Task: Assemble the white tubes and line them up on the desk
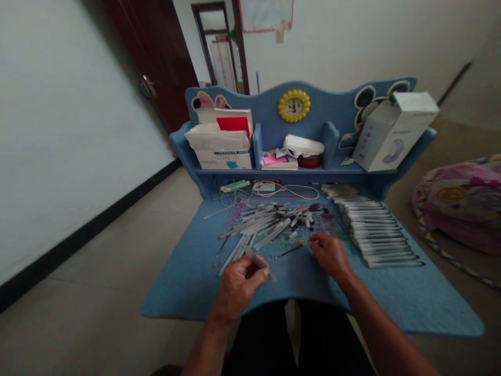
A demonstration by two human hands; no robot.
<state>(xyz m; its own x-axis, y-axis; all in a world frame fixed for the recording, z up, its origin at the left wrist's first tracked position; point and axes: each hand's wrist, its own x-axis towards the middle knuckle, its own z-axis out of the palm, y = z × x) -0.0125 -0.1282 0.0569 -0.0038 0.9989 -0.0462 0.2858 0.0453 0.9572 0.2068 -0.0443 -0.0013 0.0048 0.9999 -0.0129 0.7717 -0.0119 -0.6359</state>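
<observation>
Two bare hands are at a child's blue desk (180,287), well apart from each other. The left hand (239,282) pinches a translucent tube (252,254) between thumb and fingers, tilted above the near edge. The right hand (331,255) has its fingertips drawn close, just beside a thin dark rod (290,251) on the desktop; blur hides whether they grip anything small. Beyond lies a loose pile of tubes (258,224); at right, a neat row of pens (381,235). The step seems to be handling one tube; the next move calls for fine fingertip control.
</observation>
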